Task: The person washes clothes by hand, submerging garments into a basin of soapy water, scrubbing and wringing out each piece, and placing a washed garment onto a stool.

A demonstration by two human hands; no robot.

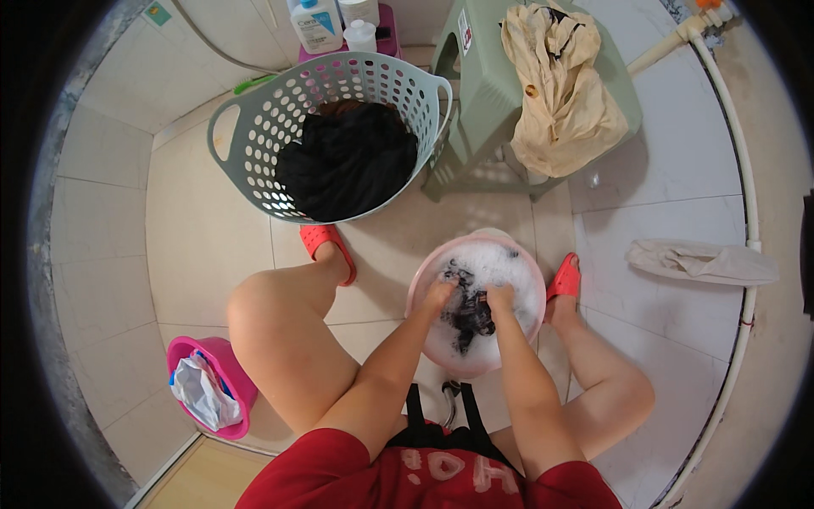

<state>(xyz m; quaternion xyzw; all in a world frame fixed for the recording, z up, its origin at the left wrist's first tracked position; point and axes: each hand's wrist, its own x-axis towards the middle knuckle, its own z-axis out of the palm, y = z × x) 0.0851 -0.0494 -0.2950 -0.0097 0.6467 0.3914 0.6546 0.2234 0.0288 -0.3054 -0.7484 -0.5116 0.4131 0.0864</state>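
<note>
On the tiled floor between my feet stands a round pink basin filled with white suds. Dark wet cloth lies in the foam. My left hand is at the left part of the basin and grips an edge of the cloth, its fingertips partly in suds. At the cloth's right side my right hand holds another part, its fingers partly hidden by foam. Both wrists are above the water.
A grey-green perforated laundry basket with black clothes stands ahead. Right of it, a green plastic stool bears a beige cloth. Bottles stand behind. A pink bin is at left. A pipe runs along the right wall.
</note>
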